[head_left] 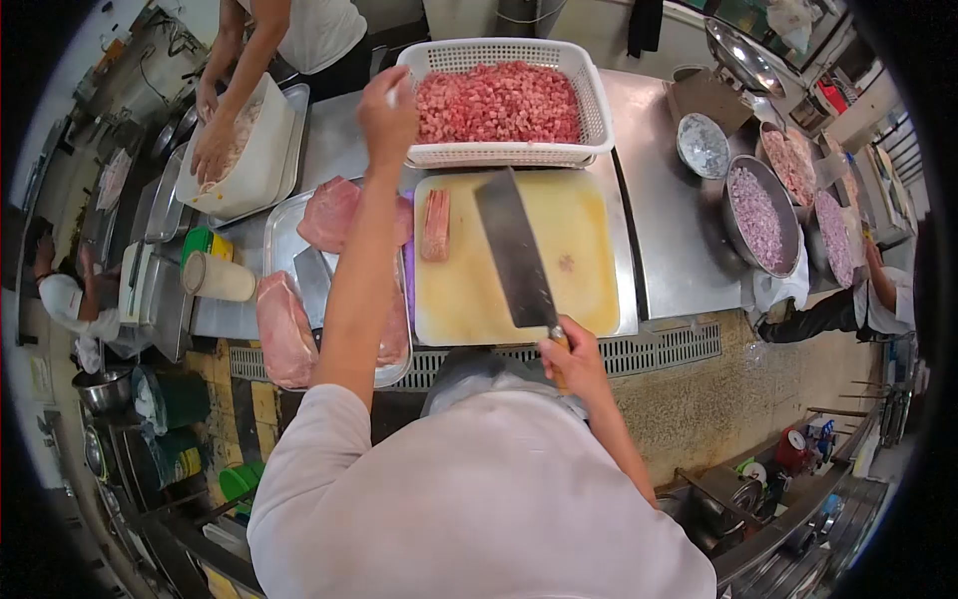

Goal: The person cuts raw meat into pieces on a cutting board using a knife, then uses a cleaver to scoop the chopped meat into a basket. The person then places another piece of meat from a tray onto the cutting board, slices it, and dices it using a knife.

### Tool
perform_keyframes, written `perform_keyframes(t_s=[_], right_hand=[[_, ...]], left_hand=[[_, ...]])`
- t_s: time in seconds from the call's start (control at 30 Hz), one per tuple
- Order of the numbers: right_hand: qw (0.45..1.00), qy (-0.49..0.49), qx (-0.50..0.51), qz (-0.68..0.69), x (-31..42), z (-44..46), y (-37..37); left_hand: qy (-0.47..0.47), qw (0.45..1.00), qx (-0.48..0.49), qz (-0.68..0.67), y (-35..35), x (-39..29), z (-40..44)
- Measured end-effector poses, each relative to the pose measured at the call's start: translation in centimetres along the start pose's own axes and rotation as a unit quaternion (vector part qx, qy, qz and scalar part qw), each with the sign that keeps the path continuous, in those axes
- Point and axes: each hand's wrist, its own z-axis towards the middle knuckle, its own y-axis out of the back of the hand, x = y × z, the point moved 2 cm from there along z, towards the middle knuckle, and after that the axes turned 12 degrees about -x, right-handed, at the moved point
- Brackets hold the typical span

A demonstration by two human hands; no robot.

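My right hand (579, 357) grips the wooden handle of a cleaver (516, 250), whose broad blade slants over the yellowed cutting board (589, 235). On the board's left part lies a small stack of pink meat strips (436, 226). My left hand (387, 108) is raised at the left rim of a white perforated basket (504, 155); its fingers look loosely apart, slightly blurred, with nothing visible in them. Diced meat (504, 103) fills the basket. Left of the board, partly behind my left forearm, a metal tray (286, 250) holds large meat pieces (286, 329) and another blade (313, 285).
At the left, another person's hands (213, 150) reach into a white tub (249, 180). A beige container (220, 277) lies nearby. On the right steel table (664, 230) stand a bowl of chopped onion (755, 220) and a small metal bowl (703, 146). Another person is at far right.
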Motion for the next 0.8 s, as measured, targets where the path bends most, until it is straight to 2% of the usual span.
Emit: perform_keyframes(t_s=[0.03,0.1,0.17,0.2,0.27,0.3,0.33,0.37,0.4,0.47,0.57,0.7,0.8], right_hand=[[1.000,-0.021,-0.010,0.009,-1.1,-0.5,1.5],[0.998,-0.027,-0.044,-0.032,-2.6,-1.7,4.7],[0.995,-0.035,-0.074,-0.058,-3.4,-2.1,7.5],[0.993,-0.044,-0.087,-0.064,-3.8,-2.3,8.8],[0.989,-0.058,-0.104,-0.083,-4.5,-2.5,10.9],[0.989,-0.056,-0.101,-0.095,-4.7,-2.0,11.3],[0.992,-0.039,-0.079,-0.095,-4.6,-1.1,11.6],[0.993,-0.025,-0.058,-0.095,-4.5,-0.6,11.3],[0.994,-0.021,-0.058,-0.088,-4.3,0.1,10.6],[0.994,-0.014,-0.084,-0.075,-4.1,1.1,10.7],[0.994,0.005,-0.033,-0.102,-4.7,2.8,11.4],[0.996,-0.016,-0.026,-0.089,-4.7,3.4,11.6],[0.996,-0.011,-0.017,-0.083,-3.8,3.6,11.5]], left_hand=[[0.091,0.995,0.025,-0.024,2.2,0.4,-0.4],[0.153,0.976,0.069,0.140,6.4,3.9,-3.8],[0.100,0.942,0.155,0.281,9.4,8.5,-9.6],[0.067,0.907,0.205,0.362,9.9,9.1,-12.3],[0.149,0.873,0.220,0.410,9.9,9.6,-17.0],[0.261,0.837,0.303,0.373,10.0,9.5,-17.4],[0.281,0.860,0.256,0.340,9.9,8.6,-18.0],[0.184,0.891,0.266,0.319,10.2,11.6,-20.3],[0.225,0.879,0.209,0.364,10.0,9.8,-20.2],[0.238,0.885,0.150,0.372,9.9,9.3,-20.2],[0.294,0.878,0.137,0.352,9.9,6.8,-18.5],[0.208,0.896,0.246,0.306,8.6,4.5,-19.7],[0.216,0.905,0.171,0.324,7.1,3.0,-21.2]])
